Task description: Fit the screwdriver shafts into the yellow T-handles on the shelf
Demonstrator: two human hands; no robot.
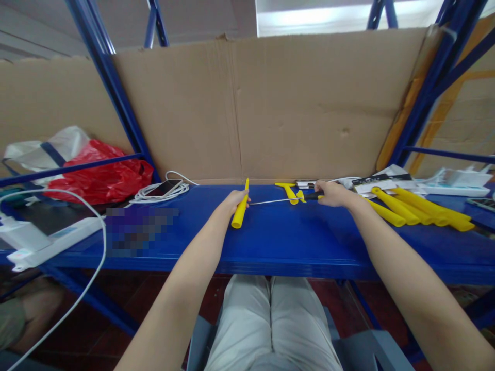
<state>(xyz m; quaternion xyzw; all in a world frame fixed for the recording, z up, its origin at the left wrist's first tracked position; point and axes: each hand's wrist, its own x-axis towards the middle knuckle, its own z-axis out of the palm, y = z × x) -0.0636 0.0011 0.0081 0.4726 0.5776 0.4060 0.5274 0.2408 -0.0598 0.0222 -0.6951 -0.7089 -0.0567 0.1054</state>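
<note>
My left hand (pixel 236 199) is closed around a yellow plastic handle (pixel 240 212), which stands tilted above the blue table (pixel 270 242). The black grip of a long screwdriver (pixel 270 201) is in my right hand (pixel 328 194). Its metal shaft points left, and its tip is close to the yellow handle; whether they touch I cannot tell. Between my hands, near the back of the table, lies a yellow T-shaped piece (pixel 290 191). A small yellow part (pixel 300 196) shows behind the shaft.
Several yellow handles (pixel 410 208) lie at the right near white packets (pixel 381 180). To the left are a coiled white cable (pixel 162 191), a red plastic bag (pixel 104 172) and a power strip (pixel 58 242). A cardboard sheet (pixel 301 108) stands behind the table between blue posts.
</note>
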